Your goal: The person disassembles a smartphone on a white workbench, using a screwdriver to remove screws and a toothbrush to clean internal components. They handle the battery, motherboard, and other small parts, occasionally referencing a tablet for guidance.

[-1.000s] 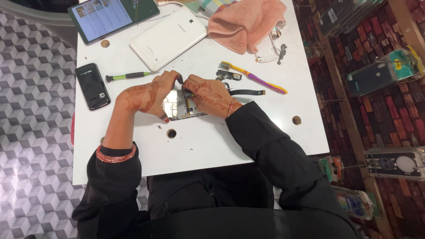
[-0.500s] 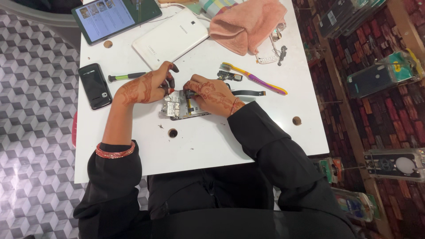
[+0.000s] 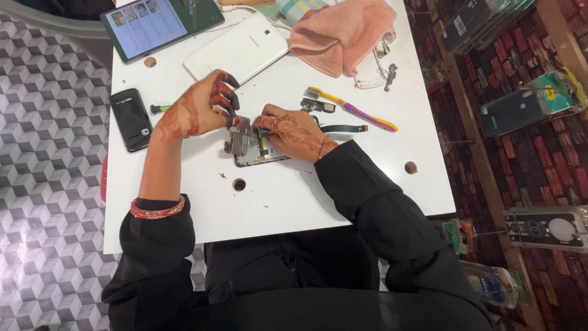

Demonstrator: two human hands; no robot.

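the left hand (image 3: 196, 113), patterned with dark henna, has its fingertips pinched on a small grey circuit board (image 3: 239, 133) and holds it tilted up just over the left end of an opened phone body (image 3: 260, 153), a flat silver frame with its insides showing. the other fingers of that hand fan out loosely above. the right hand (image 3: 294, 130) lies curled over the right part of the same frame, pressing it onto the white table (image 3: 275, 202); whether it pinches anything small under its fingers cannot be told.

the phone body sits at the middle of the table, just in front of the person. judging by how things lie, the phone is already open and stripped of its cover, and the board looks partly lifted from the frame, or not yet seated in it; which of the two cannot be told. loose parts are not yet back in place.

just beyond the right hand lie a small dark component (image 3: 317, 105) and a black flat ribbon cable (image 3: 344, 129), and beside them a yellow and purple toothbrush (image 3: 352, 109). to the left a black phone with a dark screen (image 3: 130, 118) lies flat, with a green-handled tool (image 3: 160, 108) near it, mostly hidden by the left hand. at the far edge rest a white tablet face down (image 3: 239, 50), a tablet with a lit screen (image 3: 160, 23) and a crumpled pink cloth (image 3: 343, 34).
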